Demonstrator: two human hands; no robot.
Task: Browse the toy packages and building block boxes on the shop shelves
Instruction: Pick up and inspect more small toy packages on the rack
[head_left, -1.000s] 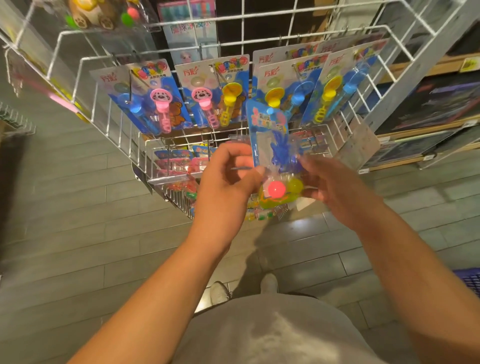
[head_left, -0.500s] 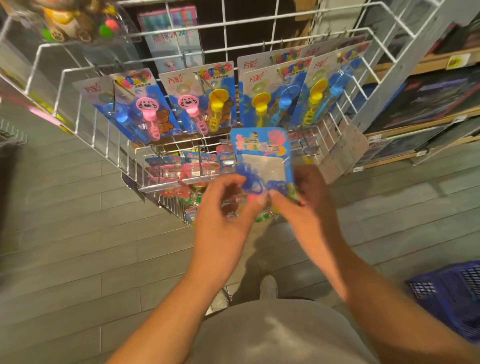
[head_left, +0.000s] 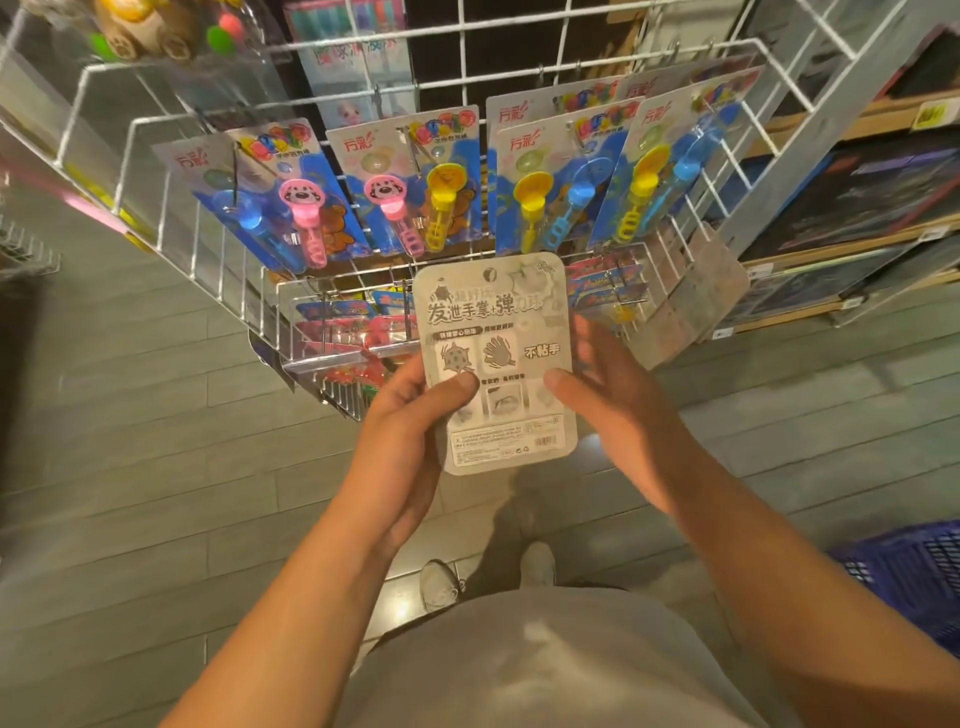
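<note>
I hold a toy blister card (head_left: 498, 338) in front of me with its grey printed back facing me. My left hand (head_left: 410, 431) grips its lower left edge, thumb on the card. My right hand (head_left: 608, 395) holds the right edge, thumb on the back and fingers behind. Behind the card stands a white wire display rack (head_left: 363, 98). Several bubble-wand packages (head_left: 415, 182) in pink, yellow and blue hang from its hooks. More small toy packs (head_left: 343, 332) fill the lower wire basket.
Wooden shelves with dark flat boxes (head_left: 872, 202) run along the right. A blue plastic shopping basket (head_left: 914, 571) sits on the grey tiled floor at the lower right. A plush toy pack (head_left: 150, 31) hangs at the top left. My shoes (head_left: 441, 582) show below.
The card was turned over: its blue front with the coloured toys faced me before, now the grey back does. Both hands moved slightly lower and closer.
</note>
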